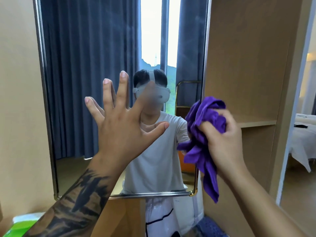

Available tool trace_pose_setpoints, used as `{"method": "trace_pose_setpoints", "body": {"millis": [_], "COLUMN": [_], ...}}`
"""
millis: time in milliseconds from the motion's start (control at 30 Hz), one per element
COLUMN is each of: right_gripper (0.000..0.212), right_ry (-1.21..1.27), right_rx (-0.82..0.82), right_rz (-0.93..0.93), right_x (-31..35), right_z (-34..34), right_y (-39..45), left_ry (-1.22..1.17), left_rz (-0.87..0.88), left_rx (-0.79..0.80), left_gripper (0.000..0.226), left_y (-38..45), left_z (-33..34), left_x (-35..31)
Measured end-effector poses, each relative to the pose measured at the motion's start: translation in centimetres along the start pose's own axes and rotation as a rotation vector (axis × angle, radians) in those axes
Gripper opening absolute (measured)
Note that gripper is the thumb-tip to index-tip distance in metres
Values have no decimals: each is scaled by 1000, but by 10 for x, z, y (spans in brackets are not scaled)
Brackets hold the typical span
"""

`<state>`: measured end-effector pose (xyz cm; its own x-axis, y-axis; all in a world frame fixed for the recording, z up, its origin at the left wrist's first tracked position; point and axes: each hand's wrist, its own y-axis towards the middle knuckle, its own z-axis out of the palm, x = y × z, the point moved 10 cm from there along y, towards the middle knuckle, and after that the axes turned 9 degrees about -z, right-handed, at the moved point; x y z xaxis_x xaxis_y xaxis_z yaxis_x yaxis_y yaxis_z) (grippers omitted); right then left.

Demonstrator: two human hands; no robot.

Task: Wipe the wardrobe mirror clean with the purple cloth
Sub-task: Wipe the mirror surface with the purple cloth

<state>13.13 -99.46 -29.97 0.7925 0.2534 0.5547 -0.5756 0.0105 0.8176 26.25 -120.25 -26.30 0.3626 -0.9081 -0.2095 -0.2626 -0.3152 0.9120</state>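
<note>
Left hand (119,124) splays open on the metal-framed wardrobe mirror (89,69) while right hand (224,141) fingers grip the bunched purple cloth (203,134), seemingly at the mirror's right edge, ready to sweep inward.

One mirror (95,48), one purple cloth (203,134), two hands — left hand (119,124), right hand (224,139).

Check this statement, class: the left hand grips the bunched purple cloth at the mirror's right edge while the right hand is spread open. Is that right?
No, the hands are swapped. In the head view the right hand grips the purple cloth at the mirror's right edge; the left hand is spread open.
</note>
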Motion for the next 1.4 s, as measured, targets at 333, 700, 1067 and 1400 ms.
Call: {"method": "trace_pose_setpoints", "body": {"millis": [333,700,1067,1400], "right_gripper": [19,10,23,11], "right_ry": [25,18,4,81], "right_rx": [-3,-14,-11,13], "right_rz": [39,-124,-40,-96], "right_x": [-5,40,-1,33], "right_z": [-1,13,4,17], "right_y": [-18,66,9,84], "left_ry": [4,31,103,169], "left_rz": [0,-4,-3,120], "left_rx": [-12,-15,-13,-121], "left_gripper": [96,95,87,81], "left_y": [0,-1,4,55], "left_z": [-1,-2,-8,-35], "left_x": [-2,-4,-9,-45]}}
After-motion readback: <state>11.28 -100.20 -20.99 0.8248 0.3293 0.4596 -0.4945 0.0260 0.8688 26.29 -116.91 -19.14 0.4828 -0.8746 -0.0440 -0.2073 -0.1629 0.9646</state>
